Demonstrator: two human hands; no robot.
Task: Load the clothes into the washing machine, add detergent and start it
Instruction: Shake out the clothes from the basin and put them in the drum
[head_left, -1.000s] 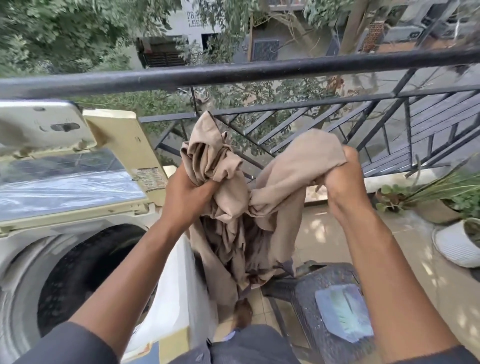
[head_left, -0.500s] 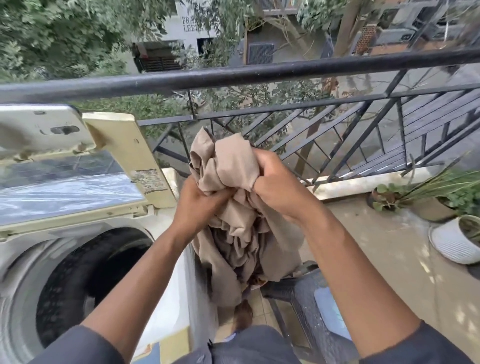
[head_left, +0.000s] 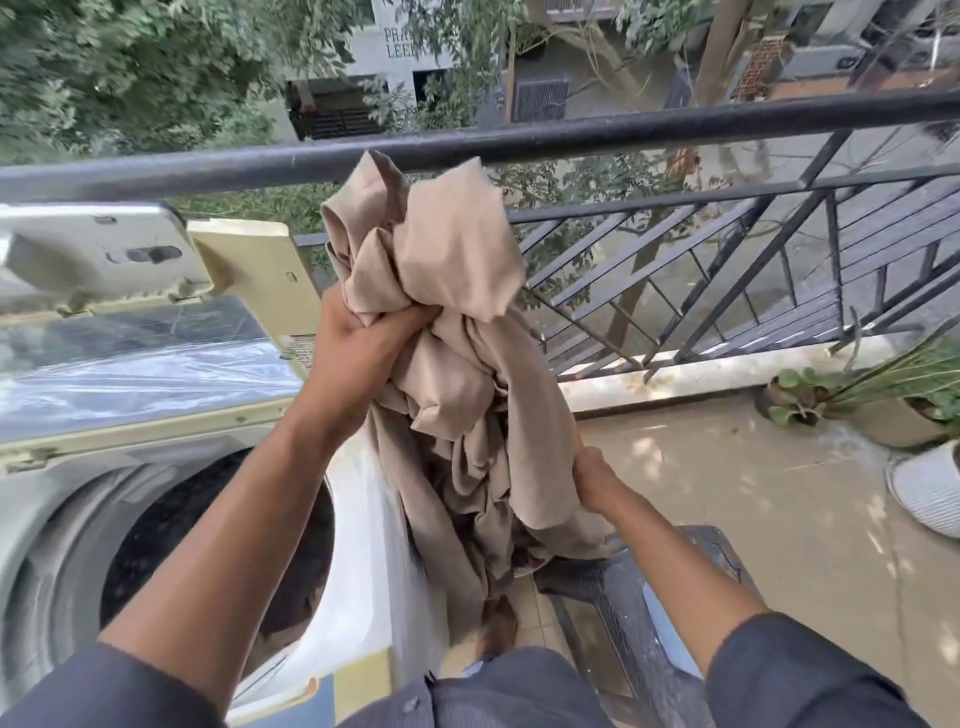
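1. The left hand (head_left: 358, 338) grips a bunched beige garment (head_left: 457, 332) near its top, fingers curled tight into the folds, holding it up in front of the black railing (head_left: 675, 130).
2. The right hand (head_left: 592, 475) pinches the lower edge of the same garment, down by the cloth's right side.
3. The garment hangs in the air just to the right of the washing machine (head_left: 358, 545), not inside it; its tail drops toward the floor beside the machine's white wall.
4. The machine's lid (head_left: 130, 312) stands folded open and upright at the back, covered in clear plastic film.
5. The drum (head_left: 208, 545) is open to view; its inside is dark, and I cannot tell whether any clothes lie in it.
6. A dark plastic stool (head_left: 623, 582) stands below the right hand, with the garment's lower folds reaching its top.
7. At the far right, a brown plant pot (head_left: 893, 421) holds green leaves, and a white ribbed pot (head_left: 930, 493) sits just beside it on the tiled floor.
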